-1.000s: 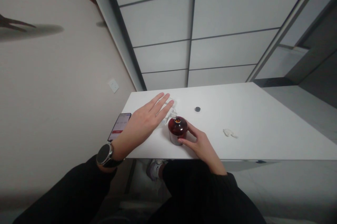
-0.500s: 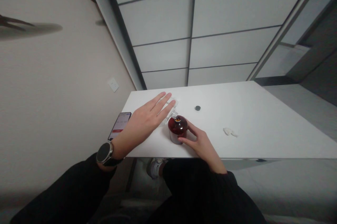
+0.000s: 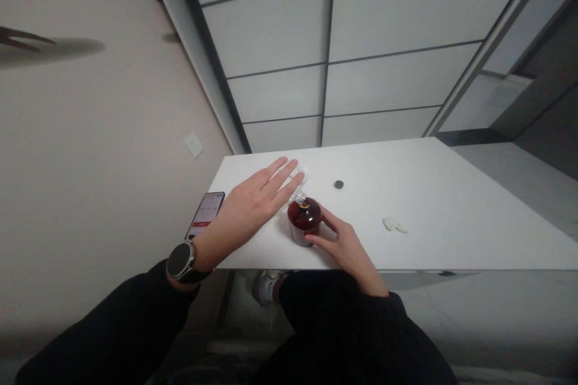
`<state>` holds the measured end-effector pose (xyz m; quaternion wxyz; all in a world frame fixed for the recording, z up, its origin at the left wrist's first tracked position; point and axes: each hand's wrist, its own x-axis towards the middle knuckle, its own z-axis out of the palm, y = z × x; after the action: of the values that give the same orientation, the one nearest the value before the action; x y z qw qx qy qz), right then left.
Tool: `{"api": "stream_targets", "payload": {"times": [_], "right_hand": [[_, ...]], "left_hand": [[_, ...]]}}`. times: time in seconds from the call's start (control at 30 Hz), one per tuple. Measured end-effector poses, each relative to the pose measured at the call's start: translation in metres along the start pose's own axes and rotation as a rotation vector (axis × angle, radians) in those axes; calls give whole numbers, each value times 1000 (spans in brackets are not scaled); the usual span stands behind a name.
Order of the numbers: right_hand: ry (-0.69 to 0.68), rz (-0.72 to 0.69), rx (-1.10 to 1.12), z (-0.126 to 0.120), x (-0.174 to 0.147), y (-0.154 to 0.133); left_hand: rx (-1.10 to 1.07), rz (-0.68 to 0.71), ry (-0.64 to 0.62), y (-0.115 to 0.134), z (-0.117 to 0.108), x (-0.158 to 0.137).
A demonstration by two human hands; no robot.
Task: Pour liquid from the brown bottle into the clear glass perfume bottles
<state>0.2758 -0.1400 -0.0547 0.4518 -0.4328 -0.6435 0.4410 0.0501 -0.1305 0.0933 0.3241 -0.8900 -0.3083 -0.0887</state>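
Observation:
My left hand point(image 3: 257, 199) is gripping a clear bottle point(image 3: 300, 197) from above, fingers stretched over it and thumb hidden. Most of this bottle lies behind the fingers; its tilted neck meets the open mouth of a dark red-brown bottle point(image 3: 303, 216). That bottle stands upright near the table's front edge, a pale label on its side. Around its right side, the thumb and fingers of my right hand point(image 3: 341, 243) hold it. Beyond the bottles, a small dark round cap point(image 3: 338, 184) lies on the table.
A phone point(image 3: 205, 215) with a lit screen lies at the left edge of the white table point(image 3: 428, 186), beside my left forearm. Toward the right is a crumpled whitish scrap point(image 3: 394, 225). White panelled doors point(image 3: 280, 29) rise behind the table, and a wall stands left.
My left hand and the clear bottle have shifted very slightly right. My right hand and the red-brown bottle stay in place.

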Motion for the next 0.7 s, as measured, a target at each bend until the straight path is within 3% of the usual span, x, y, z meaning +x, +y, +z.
{"api": "stream_targets", "payload": {"times": [0.7], "right_hand": [[12,1,6,-1,0,-3]], "left_hand": [[30,66,-58,2,-4,4]]}}
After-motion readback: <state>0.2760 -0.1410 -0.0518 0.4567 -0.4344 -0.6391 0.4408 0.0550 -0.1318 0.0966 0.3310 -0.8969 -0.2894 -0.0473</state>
